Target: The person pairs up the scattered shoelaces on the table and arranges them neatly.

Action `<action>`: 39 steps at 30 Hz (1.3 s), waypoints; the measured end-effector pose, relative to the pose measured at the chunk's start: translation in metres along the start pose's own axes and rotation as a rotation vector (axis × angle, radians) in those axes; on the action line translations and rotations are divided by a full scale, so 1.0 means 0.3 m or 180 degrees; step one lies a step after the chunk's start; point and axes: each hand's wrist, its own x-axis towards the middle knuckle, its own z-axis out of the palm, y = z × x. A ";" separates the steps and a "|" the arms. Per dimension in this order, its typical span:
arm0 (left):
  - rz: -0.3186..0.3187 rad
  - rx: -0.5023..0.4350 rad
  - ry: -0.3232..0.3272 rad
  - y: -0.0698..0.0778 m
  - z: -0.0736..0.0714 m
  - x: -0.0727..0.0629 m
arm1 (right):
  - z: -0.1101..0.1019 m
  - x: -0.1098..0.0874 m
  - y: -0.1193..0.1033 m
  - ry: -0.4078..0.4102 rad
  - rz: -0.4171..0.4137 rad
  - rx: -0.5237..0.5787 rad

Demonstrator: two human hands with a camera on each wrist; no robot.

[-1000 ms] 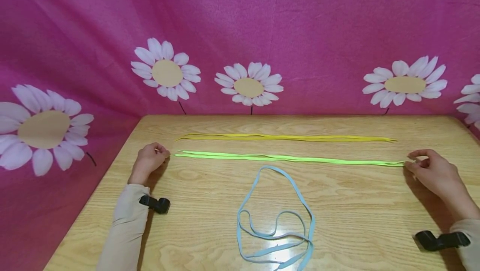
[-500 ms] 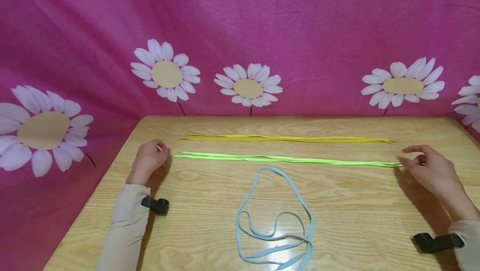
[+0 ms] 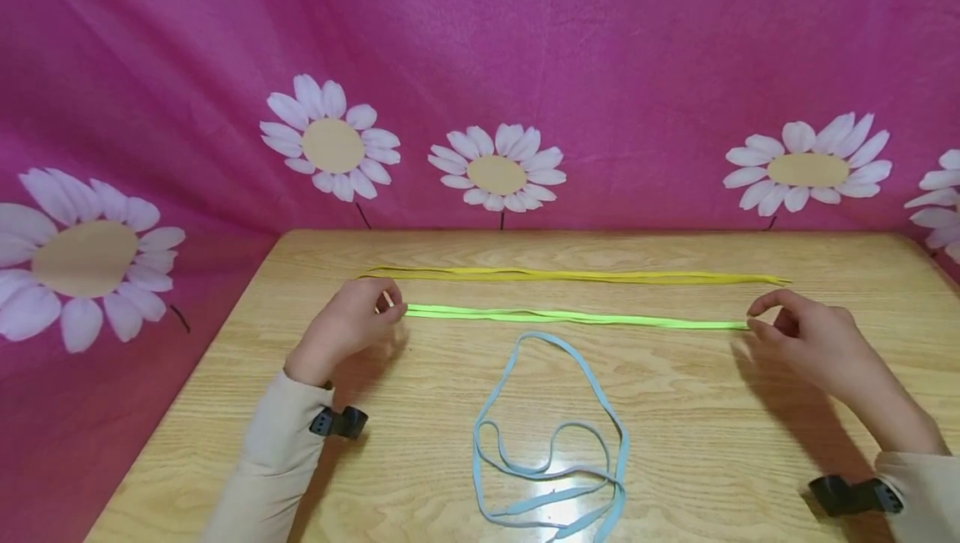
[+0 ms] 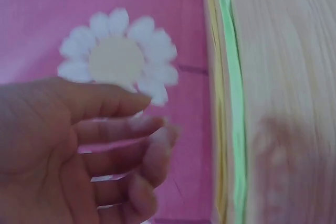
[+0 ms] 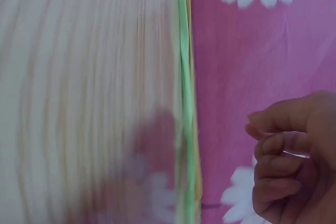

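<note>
A neon green shoelace point(image 3: 570, 317) lies doubled and nearly straight across the table. My left hand point(image 3: 352, 319) hovers over its left part, hiding that end; in the left wrist view the hand's loosely bent fingers point(image 4: 152, 156) hold nothing. At the right part hovers my right hand point(image 3: 817, 341), covering the other end. The right wrist view shows its fingers point(image 5: 278, 166) loosely curled with nothing in them, apart from the lace. Behind runs a yellow shoelace point(image 3: 585, 276), also doubled and straight. A light blue shoelace point(image 3: 606, 397) lies in loose loops nearer the front.
The wooden table point(image 3: 712, 409) reaches back to a magenta cloth point(image 3: 637, 42) printed with white daisies, which also hangs along the left side. A black wrist camera point(image 3: 339, 422) sits on the left sleeve, and another black wrist camera point(image 3: 855, 496) on the right.
Both hands have moved inward from the green shoelace's ends, the left to the right and the right to the left. All three laces stay in place.
</note>
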 end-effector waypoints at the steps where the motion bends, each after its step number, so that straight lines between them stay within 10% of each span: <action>1: 0.0104 0.0054 -0.0117 0.021 0.008 -0.001 | 0.005 0.001 -0.023 -0.0035 -0.0108 -0.0034; 8: 0.0912 0.0408 -0.0887 0.190 0.103 -0.025 | 0.060 -0.015 -0.202 -0.0466 -0.0883 0.0062; 18: 0.1919 0.0403 -0.1115 0.326 0.177 -0.097 | 0.090 -0.082 -0.349 -0.0814 -0.1632 0.0330; 29: 0.1956 0.0635 -0.1173 0.371 0.289 -0.137 | 0.163 -0.146 -0.454 -0.1556 -0.1095 0.0495; 39: 0.2239 0.0645 -0.1391 0.388 0.331 -0.140 | 0.194 -0.161 -0.463 -0.1529 -0.1236 0.0233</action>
